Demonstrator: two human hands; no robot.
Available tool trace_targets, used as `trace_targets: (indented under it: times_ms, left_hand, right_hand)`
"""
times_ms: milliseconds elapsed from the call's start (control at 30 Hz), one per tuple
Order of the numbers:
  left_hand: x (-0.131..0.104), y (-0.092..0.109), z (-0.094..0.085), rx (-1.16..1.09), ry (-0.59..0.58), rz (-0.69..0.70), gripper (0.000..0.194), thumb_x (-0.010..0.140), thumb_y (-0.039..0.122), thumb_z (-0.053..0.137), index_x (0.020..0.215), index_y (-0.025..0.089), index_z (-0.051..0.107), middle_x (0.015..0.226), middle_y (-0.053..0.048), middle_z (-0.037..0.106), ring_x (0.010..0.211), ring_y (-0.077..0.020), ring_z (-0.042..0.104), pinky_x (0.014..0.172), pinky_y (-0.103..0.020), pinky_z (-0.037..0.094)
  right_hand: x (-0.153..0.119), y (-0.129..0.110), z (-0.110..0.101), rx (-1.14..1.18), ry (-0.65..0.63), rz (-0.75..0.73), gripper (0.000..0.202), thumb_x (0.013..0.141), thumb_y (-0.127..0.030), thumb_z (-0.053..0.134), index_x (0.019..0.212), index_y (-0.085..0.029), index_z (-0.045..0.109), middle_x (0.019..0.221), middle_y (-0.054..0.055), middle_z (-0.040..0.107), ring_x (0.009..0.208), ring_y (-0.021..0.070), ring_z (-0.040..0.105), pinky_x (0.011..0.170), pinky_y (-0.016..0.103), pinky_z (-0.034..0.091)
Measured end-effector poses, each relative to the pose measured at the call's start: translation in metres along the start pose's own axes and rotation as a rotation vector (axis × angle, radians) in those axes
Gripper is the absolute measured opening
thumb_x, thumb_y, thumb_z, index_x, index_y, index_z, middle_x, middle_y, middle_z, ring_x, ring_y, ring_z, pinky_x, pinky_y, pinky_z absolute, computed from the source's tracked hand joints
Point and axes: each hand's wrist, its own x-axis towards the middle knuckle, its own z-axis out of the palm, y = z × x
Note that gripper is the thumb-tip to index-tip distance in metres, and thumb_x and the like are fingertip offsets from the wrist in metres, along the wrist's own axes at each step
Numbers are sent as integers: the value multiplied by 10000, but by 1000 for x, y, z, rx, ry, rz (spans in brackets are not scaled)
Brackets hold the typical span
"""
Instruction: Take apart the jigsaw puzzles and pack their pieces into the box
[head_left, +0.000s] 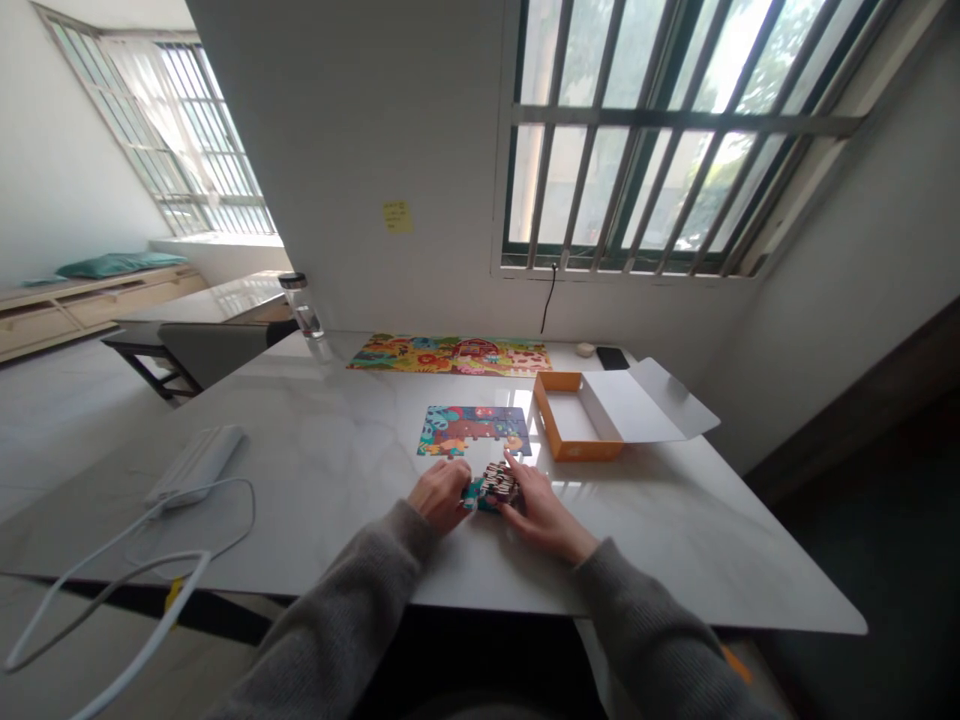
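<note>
A partly joined jigsaw puzzle lies on the white table, with a gap along its near edge. Closer to me is a smaller section of joined puzzle pieces, dark with pale shapes and teal at its left end. My left hand is closed, pinching a teal puzzle piece at that left end; whether it is fully joined I cannot tell. My right hand holds the section from the right, forefinger at the far edge and thumb at the near one. Its other fingers are partly hidden.
A long colourful finished puzzle lies along the wall. To the right stands an open orange box with its white lid flap raised. A phone, a bottle and a white power strip with cable are also on the table.
</note>
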Motion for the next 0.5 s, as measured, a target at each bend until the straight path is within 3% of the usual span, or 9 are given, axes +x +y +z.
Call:
trace_targets:
  times_ms: [133, 300, 367, 467, 500]
  left_hand:
    - [5, 19, 1, -14, -75, -6, 119, 807, 199, 552, 842, 220, 440, 841, -42, 544, 676, -184, 519, 639, -328, 494]
    - [2, 21, -2, -145, -170, -19, 333, 781, 382, 693, 929, 217, 444, 949, -44, 524, 721, -178, 556, 643, -329, 541]
    - [-1, 22, -3, -157, -194, -30, 274, 835, 369, 648, 940, 215, 447, 972, -46, 521, 743, -175, 570, 664, -323, 549]
    - [-5, 23, -4, -196, -195, -44, 19, 942, 213, 450, 924, 218, 449, 952, -39, 534, 776, -163, 591, 710, -302, 547]
    - [-6, 22, -3, -227, -185, -56, 49, 946, 183, 418, 931, 219, 448, 957, -38, 539, 764, -154, 592, 706, -292, 545]
  right_hand:
    - [0, 2, 1, 19, 6, 17, 781, 859, -230, 606, 1548, -217, 239, 1268, 136, 569, 1185, 300, 507, 1051, 500, 397]
    - [-1, 6, 0, 42, -6, 27, 773, 835, -196, 620, 1531, -216, 284, 1273, 128, 573, 1193, 297, 505, 1065, 501, 383]
    - [-1, 8, 0, 45, -15, 29, 766, 830, -187, 625, 1522, -221, 299, 1280, 121, 573, 1199, 297, 496, 1084, 511, 359]
    - [-2, 9, -2, 57, -31, 37, 752, 830, -181, 631, 1511, -233, 316, 1281, 112, 573, 1206, 295, 488, 1096, 515, 340]
    - [-2, 8, -3, 69, -41, 38, 749, 833, -176, 629, 1510, -237, 315, 1286, 110, 568, 1211, 291, 490, 1095, 512, 343]
